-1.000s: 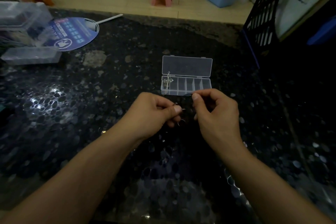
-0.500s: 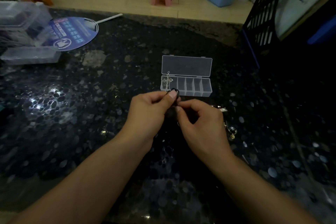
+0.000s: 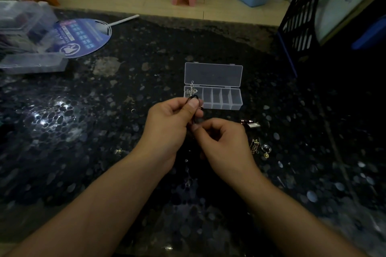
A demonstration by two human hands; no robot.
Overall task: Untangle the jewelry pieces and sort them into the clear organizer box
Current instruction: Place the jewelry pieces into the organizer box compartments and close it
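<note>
The clear organizer box (image 3: 226, 100) lies open on the dark speckled counter, its lid folded back. A silver cross pendant (image 3: 192, 89) stands in its leftmost compartment. Just in front of the box, my left hand (image 3: 171, 125) pinches a thin black cord (image 3: 193, 98) between thumb and forefinger. My right hand (image 3: 221, 144) pinches the lower end of the same cord just below. Loose on the counter to the right lie a small silver and reddish clasp piece (image 3: 251, 124), a gold chain (image 3: 254, 146) and a ring-shaped earring (image 3: 266, 149).
A blue round hand fan (image 3: 83, 35) and clear plastic containers (image 3: 31, 62) sit at the far left. A black lattice crate (image 3: 298, 19) stands at the right. Small rings (image 3: 119, 151) lie left of my left wrist. Beyond the counter edge are a pink stool and blue bins.
Both hands have shifted: my left hand rose toward the box with the cord, my right dropped lower and left, uncovering the jewelry pieces on the right.
</note>
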